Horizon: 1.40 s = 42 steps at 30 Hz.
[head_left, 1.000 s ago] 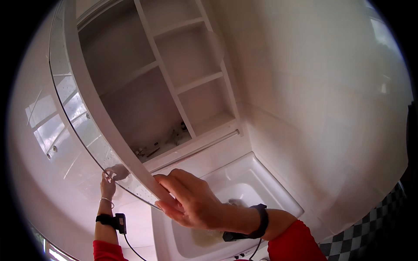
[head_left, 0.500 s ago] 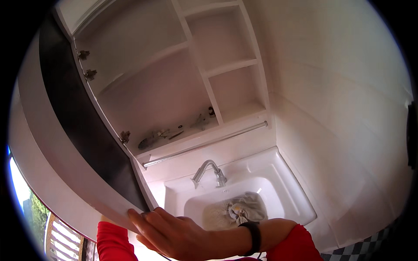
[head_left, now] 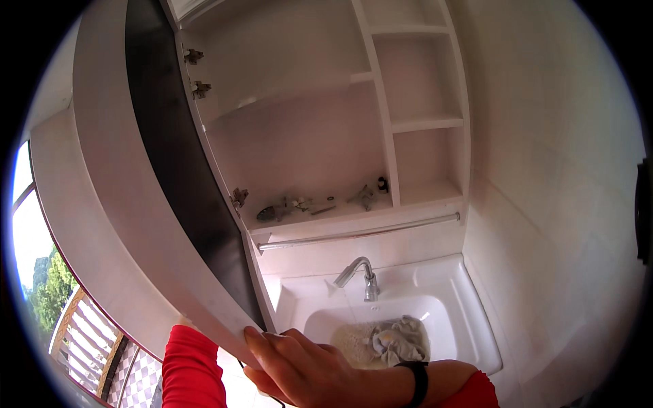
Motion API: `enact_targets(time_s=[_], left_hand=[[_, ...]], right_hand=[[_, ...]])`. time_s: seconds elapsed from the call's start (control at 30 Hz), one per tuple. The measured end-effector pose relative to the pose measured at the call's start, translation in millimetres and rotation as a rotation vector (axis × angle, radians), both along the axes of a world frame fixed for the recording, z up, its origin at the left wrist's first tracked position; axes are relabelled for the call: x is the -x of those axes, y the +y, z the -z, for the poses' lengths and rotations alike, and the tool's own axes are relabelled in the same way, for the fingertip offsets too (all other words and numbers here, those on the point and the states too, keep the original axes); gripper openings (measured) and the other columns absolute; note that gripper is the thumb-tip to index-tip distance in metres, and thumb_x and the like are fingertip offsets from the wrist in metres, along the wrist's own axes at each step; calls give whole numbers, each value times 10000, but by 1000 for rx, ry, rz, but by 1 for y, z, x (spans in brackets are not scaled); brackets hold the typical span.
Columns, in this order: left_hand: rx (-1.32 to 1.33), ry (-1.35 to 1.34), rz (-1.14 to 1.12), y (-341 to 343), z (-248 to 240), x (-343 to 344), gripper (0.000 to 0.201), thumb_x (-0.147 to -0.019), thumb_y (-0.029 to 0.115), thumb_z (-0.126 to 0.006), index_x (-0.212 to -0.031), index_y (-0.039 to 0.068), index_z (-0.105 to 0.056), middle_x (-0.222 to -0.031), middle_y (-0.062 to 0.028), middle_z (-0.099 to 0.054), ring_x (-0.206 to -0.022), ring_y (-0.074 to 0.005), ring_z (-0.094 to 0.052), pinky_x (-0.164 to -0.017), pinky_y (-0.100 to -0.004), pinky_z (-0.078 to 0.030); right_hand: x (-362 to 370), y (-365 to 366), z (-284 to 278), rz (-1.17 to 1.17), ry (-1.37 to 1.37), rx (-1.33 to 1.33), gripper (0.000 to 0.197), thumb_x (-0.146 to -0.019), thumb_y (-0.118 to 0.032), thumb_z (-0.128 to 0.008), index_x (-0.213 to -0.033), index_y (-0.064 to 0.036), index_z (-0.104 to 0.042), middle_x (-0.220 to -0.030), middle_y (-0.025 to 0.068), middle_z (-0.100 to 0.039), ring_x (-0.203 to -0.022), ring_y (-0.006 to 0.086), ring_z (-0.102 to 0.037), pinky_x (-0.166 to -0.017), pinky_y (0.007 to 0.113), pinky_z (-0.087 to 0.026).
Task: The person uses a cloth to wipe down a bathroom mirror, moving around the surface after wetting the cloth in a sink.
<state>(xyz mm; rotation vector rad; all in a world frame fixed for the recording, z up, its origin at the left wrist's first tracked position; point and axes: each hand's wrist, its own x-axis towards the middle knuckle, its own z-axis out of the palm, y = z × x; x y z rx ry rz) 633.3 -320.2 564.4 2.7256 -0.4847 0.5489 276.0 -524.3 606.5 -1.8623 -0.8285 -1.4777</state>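
Note:
My right hand [head_left: 303, 367], with a black band on its wrist, grips the lower free edge of a cabinet door [head_left: 197, 292]. Its fingers bend over the pale edge, and the thumb is lower down. The door stands swung out to the left, its dark inner panel [head_left: 183, 149] facing the cabinet. My left arm, in a red sleeve [head_left: 192, 367], reaches up on the door's outer side. Nearly all of the left hand is hidden behind the door, so its fingers do not show.
The open wall cabinet [head_left: 299, 136] has small loose items [head_left: 299, 204] on its bottom shelf. Below run a metal rail [head_left: 360, 232] and a white sink [head_left: 435, 279] with a chrome faucet [head_left: 369, 282]. Wet grey cloth [head_left: 401, 340] lies in cloudy water. A wooden railing [head_left: 85, 330] shows outside at left.
My view has turned left, so the cabinet, sink and door sit farther right in the picture. My right hand keeps its grip on the door edge.

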Motion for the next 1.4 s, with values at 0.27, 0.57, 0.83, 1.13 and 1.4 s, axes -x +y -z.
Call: enact_targets(time_s=[0.27, 0.57, 0.83, 1.13, 1.4], left_hand=[[-19, 4, 0, -3, -5, 2, 506, -789, 152, -545, -1246, 72, -341, -905, -181, -639, -876, -386, -588, -772, -448, -461], [-64, 41, 1, -10, -2, 11, 499, -792, 153, -543, -1242, 72, -343, -905, -178, -640, -873, -388, -588, -769, -452, -461], [51, -25, 51, -36, -6, 1, 458, -798, 175, -547, -1199, 69, -356, -910, -156, -645, -873, -390, -588, -741, -456, -468], [-2, -6, -26, -53, -20, 17, 528, -758, 206, -590, -1156, -27, -333, -933, -263, -592, -889, -418, -572, -777, -468, -463], [56, -5, -70, -43, -21, 21, 457, -779, 242, -595, -1096, 6, -365, -968, -266, -582, -933, -410, -558, -786, -471, -454]], right_hand=[[-4, 0, 2, -5, -33, -13, 431, -745, -78, -617, -1098, 117, -465, -774, 130, -504, -601, 201, -533, -421, 245, -466], [5, -5, 3, 0, 2, -1, 480, -752, -94, -627, -1140, 112, -434, -812, 147, -511, -617, 219, -546, -447, 265, -476], [5, -64, 3, 108, 176, -67, 490, -738, -68, -626, -1151, 110, -431, -783, 122, -532, -687, 186, -566, -468, 263, -482], [-83, -169, 19, 512, 169, -287, 334, -795, 12, -501, -1122, 34, -437, -917, 184, -537, -845, 347, -540, -721, 409, -453], [-113, -192, 15, 492, 229, -310, 288, -850, -49, -480, -1130, 11, -450, -913, 209, -570, -823, 355, -569, -721, 402, -464]])
